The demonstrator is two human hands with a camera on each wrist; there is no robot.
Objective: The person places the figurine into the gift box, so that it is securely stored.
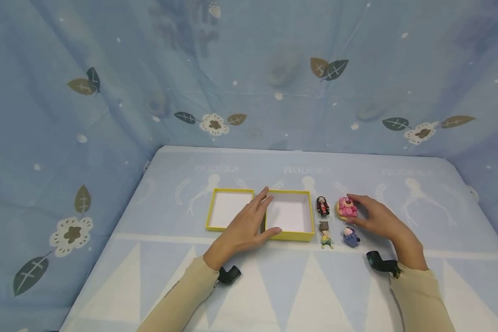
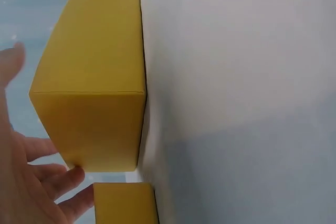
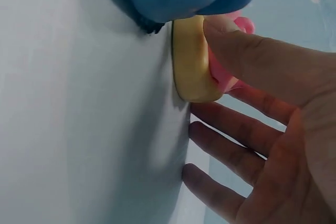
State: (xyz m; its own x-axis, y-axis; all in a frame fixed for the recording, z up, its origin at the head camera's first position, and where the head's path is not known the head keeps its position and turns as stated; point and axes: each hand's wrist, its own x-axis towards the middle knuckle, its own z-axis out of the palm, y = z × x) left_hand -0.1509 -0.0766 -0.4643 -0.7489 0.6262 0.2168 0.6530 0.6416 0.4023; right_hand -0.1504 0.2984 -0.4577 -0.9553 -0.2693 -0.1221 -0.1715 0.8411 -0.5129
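Nearest the camera, two beige sleeves (image 1: 178, 295) are seen reaching in from the near edge, a black wrist device (image 1: 229, 275) being worn at the left cuff and another black device (image 1: 382, 263) at the right.

The left hand (image 1: 246, 226) is held open, its fingers extended across the left wall of the deeper yellow box (image 1: 290, 236) and the thumb spread over its near left corner. In the left wrist view the box is touched by a fingertip, while the shallower yellow tray (image 1: 220, 228), just to the left, is reached by another.

By the right hand (image 1: 377, 220) the pink bear figure (image 1: 347, 210) is pinched from its right side, the thumb being set on the near side and the index finger on the far side; how firmly cannot be told. The bear is seated upright on a round yellow base (image 3: 190, 72), which appears to be rested on the cloth, and no clear long axis is shown.

The bear is placed to the right of the box, separated from it by the red-and-black doll (image 1: 322, 206); the right hand is much the nearer. Just nearer than the bear, the blue figure (image 1: 351, 237) is set, and to its left the brown-haired figure (image 1: 325, 235) is laid, its long axis pointed near to far.

Beyond, the pale patterned table cloth (image 1: 249, 159) is met by a blue curtain (image 1: 257, 92).
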